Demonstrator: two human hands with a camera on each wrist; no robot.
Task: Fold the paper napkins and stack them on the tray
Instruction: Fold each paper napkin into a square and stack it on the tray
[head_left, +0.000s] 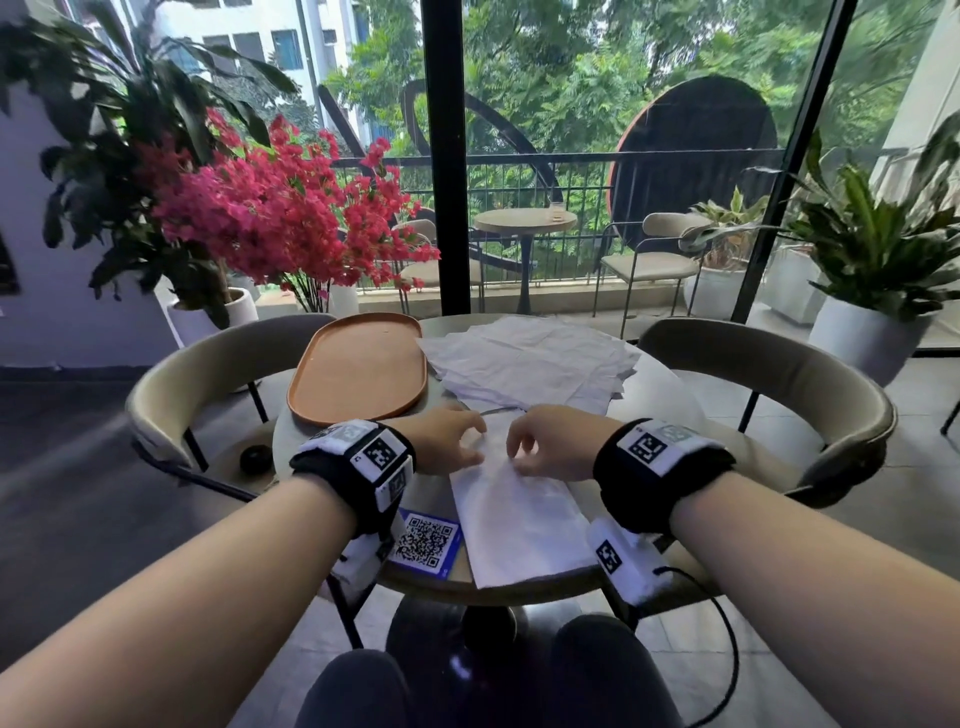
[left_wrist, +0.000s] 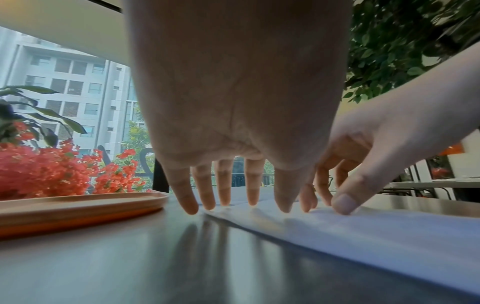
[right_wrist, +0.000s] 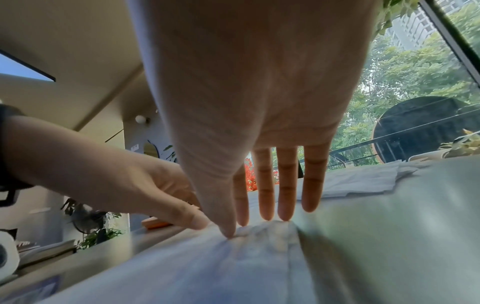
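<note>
The orange tray is lying bare at the counter's left. Your left hand is resting its straight, spread fingers on the far end of the folded napkin. Your right hand is doing likewise just beside it, fingers extended, tips touching the paper. The loose napkin pile is lying beyond.
</note>
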